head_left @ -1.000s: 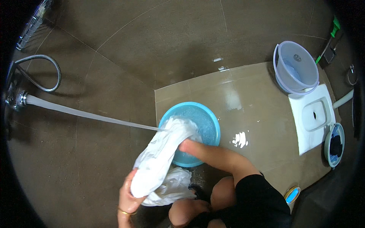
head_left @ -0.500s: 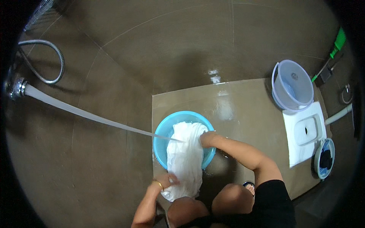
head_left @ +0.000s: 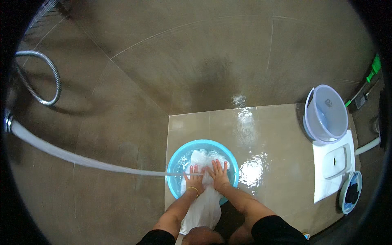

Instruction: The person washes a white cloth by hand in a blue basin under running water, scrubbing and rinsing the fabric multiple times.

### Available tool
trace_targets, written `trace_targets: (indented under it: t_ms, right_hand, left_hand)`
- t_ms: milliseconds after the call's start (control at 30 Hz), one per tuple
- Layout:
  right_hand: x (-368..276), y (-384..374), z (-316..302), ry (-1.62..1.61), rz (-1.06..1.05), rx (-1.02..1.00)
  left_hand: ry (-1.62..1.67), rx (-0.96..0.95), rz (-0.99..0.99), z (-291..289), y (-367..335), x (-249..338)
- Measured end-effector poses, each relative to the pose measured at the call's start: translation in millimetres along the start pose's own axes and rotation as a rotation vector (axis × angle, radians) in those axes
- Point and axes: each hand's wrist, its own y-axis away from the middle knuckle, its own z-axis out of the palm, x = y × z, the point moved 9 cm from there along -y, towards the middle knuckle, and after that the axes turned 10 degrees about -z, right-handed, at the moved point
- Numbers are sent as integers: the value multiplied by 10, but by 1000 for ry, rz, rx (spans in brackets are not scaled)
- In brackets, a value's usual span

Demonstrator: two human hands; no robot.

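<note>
My left hand and my right hand lie side by side on a wet white cloth, fingers spread and pressing it down. The cloth's upper part is in water inside a light-blue basin. Its lower part hangs over the near rim toward my knees. A stream of water shoots in from the left and lands on the cloth around my hands. There is a thin gold bangle on my left wrist. What kind of cloth it is, I cannot tell.
A metal hose loops on the left wall above the water outlet. At the right stand a pale lilac bucket, a white squat toilet and a small tub holding dark cloth. The floor is wet and shiny.
My left hand has moved up from the cloth's near end into the basin. My right hand has come off the far side and flattened onto the cloth. The view has shifted.
</note>
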Motion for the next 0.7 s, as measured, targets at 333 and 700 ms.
trace_targets:
  t_ms: [333,700]
  right_hand:
    - [-19,-138,178,-562,-65,271]
    - [-17,-73,416,-627,26,299]
  left_hand:
    - [203,-315,2,302,-116,-76]
    - [336,-403,-147,90,8,95]
